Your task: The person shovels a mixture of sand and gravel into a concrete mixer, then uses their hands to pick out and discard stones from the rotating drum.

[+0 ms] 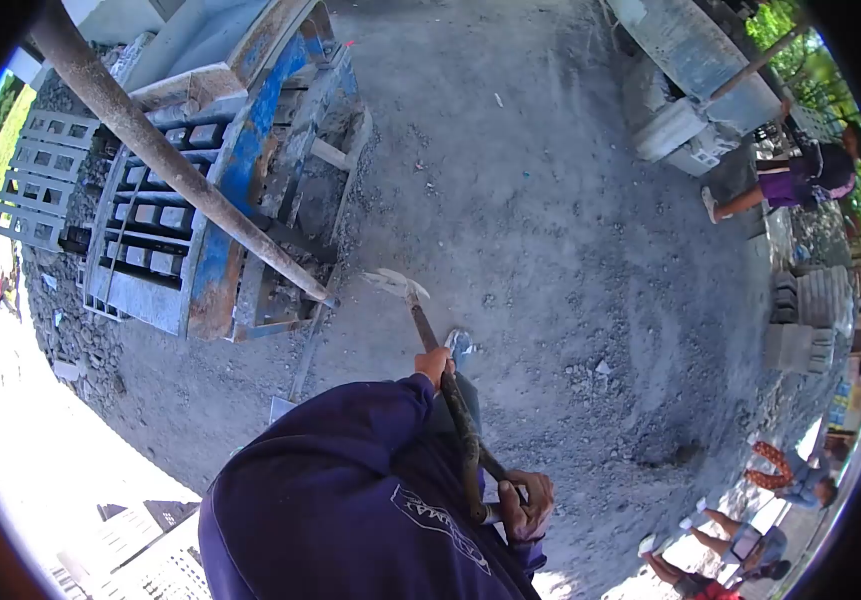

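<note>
Beside the blue block-molding machine (212, 272), we grip a shovel (460, 412), left hand (435, 366) clamped around its shaft (422, 325), right hand (526, 506) around its handle end (491, 514), spaced apart presumably to steady the blade (396, 283).

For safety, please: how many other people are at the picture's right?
4: one person at upper right; at lower right, a person in orange, a person in red, another between them. Others may be hidden.

That tool handle (459, 408) looks rough, matt — the machine frame (218, 255) over there, rusty painted metal — the sleeve (355, 415), dull cloth; ground (570, 230) gritty.
</note>
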The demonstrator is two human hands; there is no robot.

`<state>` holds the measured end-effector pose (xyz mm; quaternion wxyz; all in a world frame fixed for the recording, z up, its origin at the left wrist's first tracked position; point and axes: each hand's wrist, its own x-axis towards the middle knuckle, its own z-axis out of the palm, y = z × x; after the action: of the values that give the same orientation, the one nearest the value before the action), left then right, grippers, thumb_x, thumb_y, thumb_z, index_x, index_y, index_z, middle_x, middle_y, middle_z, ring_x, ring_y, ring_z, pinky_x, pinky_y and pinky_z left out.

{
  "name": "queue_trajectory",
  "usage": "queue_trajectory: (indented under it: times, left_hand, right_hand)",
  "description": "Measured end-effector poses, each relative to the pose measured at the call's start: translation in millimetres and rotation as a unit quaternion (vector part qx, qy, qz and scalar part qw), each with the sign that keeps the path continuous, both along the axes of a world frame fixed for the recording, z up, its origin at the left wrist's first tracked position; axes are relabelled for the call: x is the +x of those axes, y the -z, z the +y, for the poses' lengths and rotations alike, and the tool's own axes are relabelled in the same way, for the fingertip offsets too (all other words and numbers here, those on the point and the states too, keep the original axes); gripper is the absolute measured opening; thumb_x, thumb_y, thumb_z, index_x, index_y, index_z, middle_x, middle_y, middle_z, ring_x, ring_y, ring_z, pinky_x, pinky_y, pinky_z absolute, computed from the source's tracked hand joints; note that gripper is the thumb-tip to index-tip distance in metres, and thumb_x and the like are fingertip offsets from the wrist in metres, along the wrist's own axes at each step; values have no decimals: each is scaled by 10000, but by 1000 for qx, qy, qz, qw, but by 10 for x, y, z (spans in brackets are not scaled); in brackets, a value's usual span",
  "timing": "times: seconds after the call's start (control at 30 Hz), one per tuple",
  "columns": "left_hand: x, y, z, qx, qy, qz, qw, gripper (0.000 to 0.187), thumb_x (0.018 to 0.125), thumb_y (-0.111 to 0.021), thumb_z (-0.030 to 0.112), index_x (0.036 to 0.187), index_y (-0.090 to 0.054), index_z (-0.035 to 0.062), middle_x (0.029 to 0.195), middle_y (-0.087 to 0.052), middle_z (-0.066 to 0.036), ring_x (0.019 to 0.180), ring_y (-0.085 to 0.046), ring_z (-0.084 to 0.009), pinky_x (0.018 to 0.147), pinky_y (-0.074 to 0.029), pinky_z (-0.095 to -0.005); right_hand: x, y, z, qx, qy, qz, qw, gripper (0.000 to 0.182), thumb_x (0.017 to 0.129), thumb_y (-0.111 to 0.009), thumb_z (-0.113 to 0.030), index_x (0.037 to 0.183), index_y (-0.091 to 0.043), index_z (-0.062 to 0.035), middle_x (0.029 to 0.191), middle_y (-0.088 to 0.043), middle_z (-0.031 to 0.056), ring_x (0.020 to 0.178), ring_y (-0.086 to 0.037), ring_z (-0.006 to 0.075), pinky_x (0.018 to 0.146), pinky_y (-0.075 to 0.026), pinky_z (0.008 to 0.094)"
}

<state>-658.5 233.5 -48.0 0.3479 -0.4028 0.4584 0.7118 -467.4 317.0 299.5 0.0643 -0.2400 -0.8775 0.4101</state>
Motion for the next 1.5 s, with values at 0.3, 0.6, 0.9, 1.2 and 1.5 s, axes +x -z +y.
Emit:
queue_trajectory:
  times: [0.3,0.6,0.9,1.2,1.5]
  left_hand:
    - [-2346,-578,1284,118,-103,16,987,278,803,-711,283,722,-575,55,593,-559,-78,461,-546,-204,434,-457,-372]
    - [-5391,181,1935,31,-29,104,994,236,796,-668,218,705,-557,31,570,-562,-106,440,-557,-236,432,-465,-405]
    - [-5717,917,1883,-225,254,138,930,334,809,-570,226,759,-556,-105,603,-634,-197,511,-657,-294,529,-544,-388]
    - [-3497,132,2355,-202,228,-6,952,312,841,-601,166,890,-433,-92,592,-558,-138,438,-590,-243,383,-477,-373]
    - [-4325,799,1783,-310,254,124,908,337,848,-610,212,853,-488,-102,609,-581,-168,462,-606,-265,398,-491,-391]
  right_hand:
    - [-1648,394,1381,-625,412,-4,663,483,880,-570,-417,1128,-583,-2,793,-607,94,675,-596,231,661,-501,406]
    - [-4468,1829,1996,-759,207,94,610,471,857,-510,-213,1259,-553,29,685,-596,85,633,-596,281,748,-457,500]
    - [-5140,2078,1884,-713,388,-38,583,186,799,-584,-215,920,-607,-76,611,-537,70,582,-549,272,701,-456,490]
    - [-3019,1263,2062,-231,424,-55,874,72,869,-561,-106,916,-588,-58,655,-562,133,503,-520,190,461,-459,298]
    - [-4269,1573,2187,-664,435,-75,604,180,817,-554,-267,758,-574,-97,516,-443,43,448,-413,222,482,-389,386]
